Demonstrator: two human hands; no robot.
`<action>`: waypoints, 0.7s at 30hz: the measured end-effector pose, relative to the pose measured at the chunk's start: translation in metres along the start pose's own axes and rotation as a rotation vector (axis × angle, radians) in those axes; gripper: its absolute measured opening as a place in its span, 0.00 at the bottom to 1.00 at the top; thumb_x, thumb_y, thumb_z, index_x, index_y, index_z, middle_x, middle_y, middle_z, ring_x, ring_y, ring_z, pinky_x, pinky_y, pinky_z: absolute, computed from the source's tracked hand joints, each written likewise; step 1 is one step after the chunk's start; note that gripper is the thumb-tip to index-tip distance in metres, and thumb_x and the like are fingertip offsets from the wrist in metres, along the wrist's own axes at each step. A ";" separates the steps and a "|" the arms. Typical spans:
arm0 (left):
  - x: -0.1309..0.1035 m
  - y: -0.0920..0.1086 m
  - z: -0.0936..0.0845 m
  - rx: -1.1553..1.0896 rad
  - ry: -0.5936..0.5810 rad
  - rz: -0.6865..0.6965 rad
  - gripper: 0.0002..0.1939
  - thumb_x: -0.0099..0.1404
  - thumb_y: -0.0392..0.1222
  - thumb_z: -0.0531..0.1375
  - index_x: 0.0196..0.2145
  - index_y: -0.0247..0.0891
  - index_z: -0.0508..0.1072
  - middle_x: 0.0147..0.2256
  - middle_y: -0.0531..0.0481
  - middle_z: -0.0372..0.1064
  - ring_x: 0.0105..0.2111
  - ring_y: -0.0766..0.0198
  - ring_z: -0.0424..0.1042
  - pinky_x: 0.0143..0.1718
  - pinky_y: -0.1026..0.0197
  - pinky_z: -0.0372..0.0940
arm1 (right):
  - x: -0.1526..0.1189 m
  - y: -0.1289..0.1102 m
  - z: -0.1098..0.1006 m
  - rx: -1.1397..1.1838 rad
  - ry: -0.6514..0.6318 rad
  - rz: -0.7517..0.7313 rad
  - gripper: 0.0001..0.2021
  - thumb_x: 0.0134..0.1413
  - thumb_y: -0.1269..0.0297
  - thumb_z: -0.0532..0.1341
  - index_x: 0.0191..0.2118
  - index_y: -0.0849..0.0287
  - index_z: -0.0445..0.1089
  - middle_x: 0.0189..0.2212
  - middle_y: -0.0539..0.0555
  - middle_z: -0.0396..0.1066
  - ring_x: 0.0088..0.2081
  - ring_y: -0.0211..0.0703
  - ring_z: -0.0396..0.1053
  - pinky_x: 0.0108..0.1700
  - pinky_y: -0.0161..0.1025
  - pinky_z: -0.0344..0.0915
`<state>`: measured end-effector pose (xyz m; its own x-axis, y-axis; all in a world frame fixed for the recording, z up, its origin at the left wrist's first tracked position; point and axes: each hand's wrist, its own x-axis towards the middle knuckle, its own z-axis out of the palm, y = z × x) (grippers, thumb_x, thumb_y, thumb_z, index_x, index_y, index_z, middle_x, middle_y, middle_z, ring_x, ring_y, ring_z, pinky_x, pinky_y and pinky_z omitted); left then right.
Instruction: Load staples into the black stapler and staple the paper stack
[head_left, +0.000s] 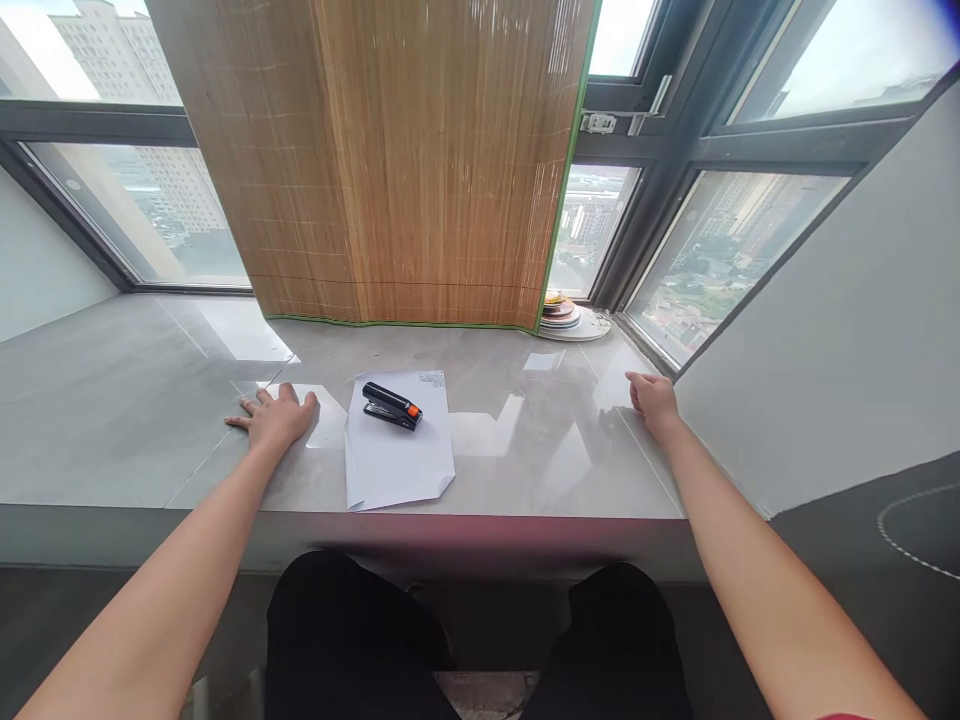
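Observation:
My left hand [277, 418] lies on the grey tiled ledge [517, 470] with its fingers spread, holding nothing. To its right, apart from it, is a stack of white paper [401, 470] with small print at the top right and a bent lower left corner. A black stapler [391, 406] with an orange patch lies slantwise on the paper. At the ledge's right end, near the wall, is my right hand [654, 402]. One of its fingers points left and the others look curled in; nothing shows in it.
A bamboo blind [420, 180] with green edging hangs down to the back of the ledge. Beside its lower right corner stand stacked plates [574, 322]. Dark-framed windows [660, 200] run behind, and a white wall [840, 330] rises at the right. My knees [622, 620] are below the front edge.

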<state>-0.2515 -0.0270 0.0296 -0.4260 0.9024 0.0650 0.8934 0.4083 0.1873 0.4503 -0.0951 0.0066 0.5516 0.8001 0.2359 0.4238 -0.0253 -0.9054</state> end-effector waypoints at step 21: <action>-0.012 0.003 -0.004 -0.162 0.090 -0.009 0.27 0.72 0.47 0.51 0.61 0.32 0.76 0.67 0.22 0.60 0.68 0.25 0.58 0.65 0.23 0.53 | -0.006 0.020 0.000 -0.046 -0.074 -0.044 0.22 0.51 0.48 0.64 0.19 0.51 0.53 0.15 0.44 0.50 0.20 0.36 0.49 0.22 0.37 0.47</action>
<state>-0.2443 -0.0373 0.0330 -0.4517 0.8798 0.1483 0.8578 0.3825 0.3433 0.4555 -0.1008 -0.0134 0.4775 0.8433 0.2466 0.4801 -0.0153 -0.8771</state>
